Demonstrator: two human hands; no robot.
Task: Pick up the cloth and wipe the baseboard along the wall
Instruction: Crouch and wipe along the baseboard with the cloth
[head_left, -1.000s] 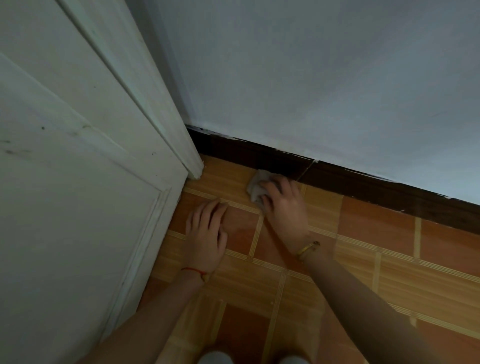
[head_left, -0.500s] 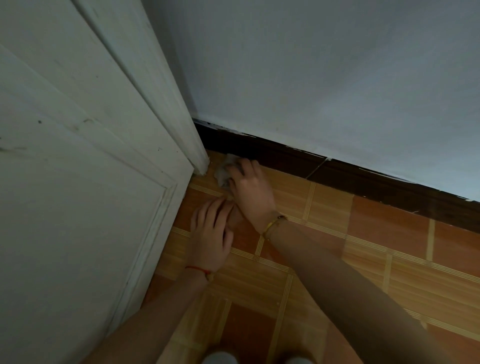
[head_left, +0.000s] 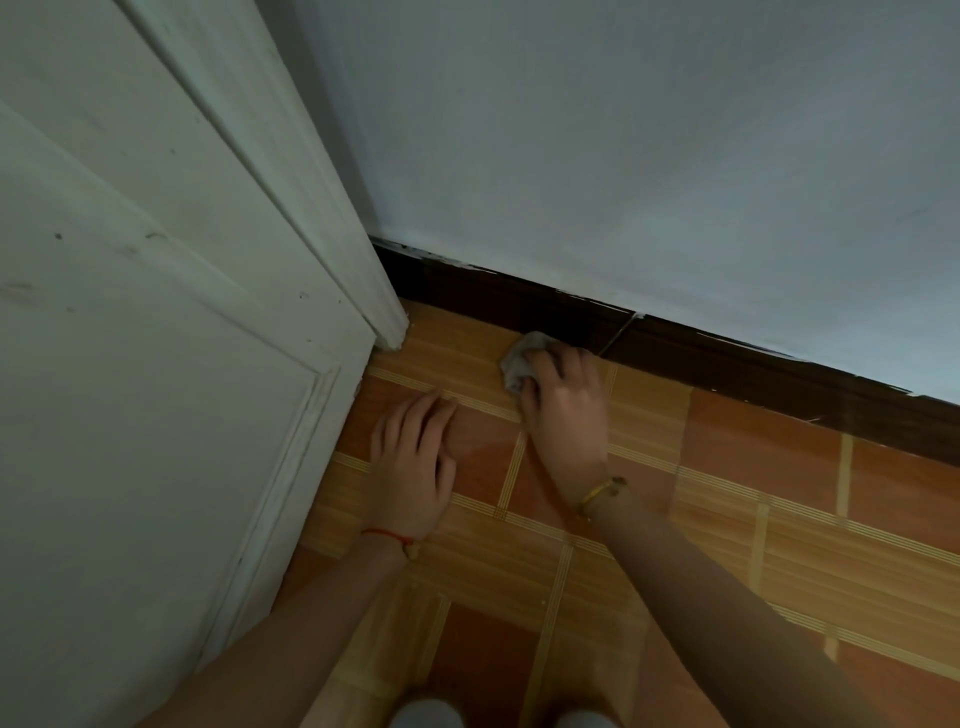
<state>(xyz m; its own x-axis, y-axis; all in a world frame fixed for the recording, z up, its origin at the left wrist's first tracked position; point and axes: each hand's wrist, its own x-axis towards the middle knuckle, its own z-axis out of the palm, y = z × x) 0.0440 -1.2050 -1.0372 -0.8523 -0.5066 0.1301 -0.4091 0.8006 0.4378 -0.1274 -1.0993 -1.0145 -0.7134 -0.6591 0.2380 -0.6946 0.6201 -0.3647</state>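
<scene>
white panelled door (head_left: 156, 389), pale wall (head_left: 649, 156), orange tiled floor (head_left: 779, 519)

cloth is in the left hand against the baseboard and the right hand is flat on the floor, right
Not quite: the hands are swapped. The head view shows the right hand holding the cloth against the baseboard, while the left hand lies flat on the floor.

Red string bracelet (head_left: 387, 535) left, gold bangle (head_left: 602, 492) right.
</scene>
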